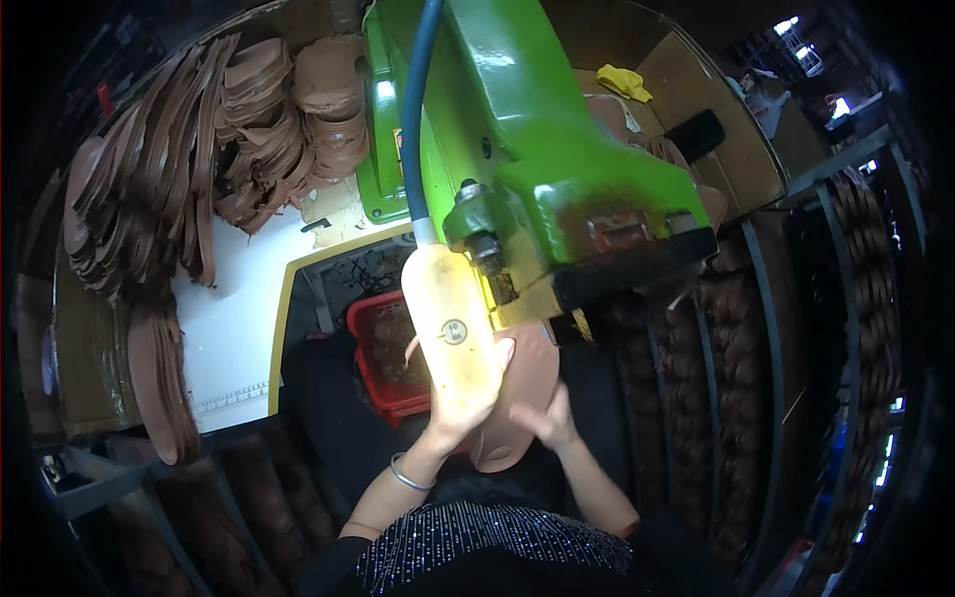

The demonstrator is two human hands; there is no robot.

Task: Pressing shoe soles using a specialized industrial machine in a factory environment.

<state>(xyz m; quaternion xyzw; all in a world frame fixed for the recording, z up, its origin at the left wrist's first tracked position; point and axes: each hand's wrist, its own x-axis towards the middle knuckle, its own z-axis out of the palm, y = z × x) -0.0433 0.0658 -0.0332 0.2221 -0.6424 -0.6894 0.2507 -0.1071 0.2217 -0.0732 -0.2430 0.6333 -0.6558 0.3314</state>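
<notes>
A brown sole (533, 372) lies between the two hands, its far end at the head of the green machine (557, 129). The left thumb touches its near-left edge — the left hand (464, 406) is partly hidden by the glowing lamp (450, 298), so I cannot tell its grip. The right hand (553, 418) meets the right edge, fingers blurred — grasping or released, unclear.

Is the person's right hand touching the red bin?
Apart: the head view shows the right hand well to the right of the red bin, with the brown sole showing between them.
</notes>
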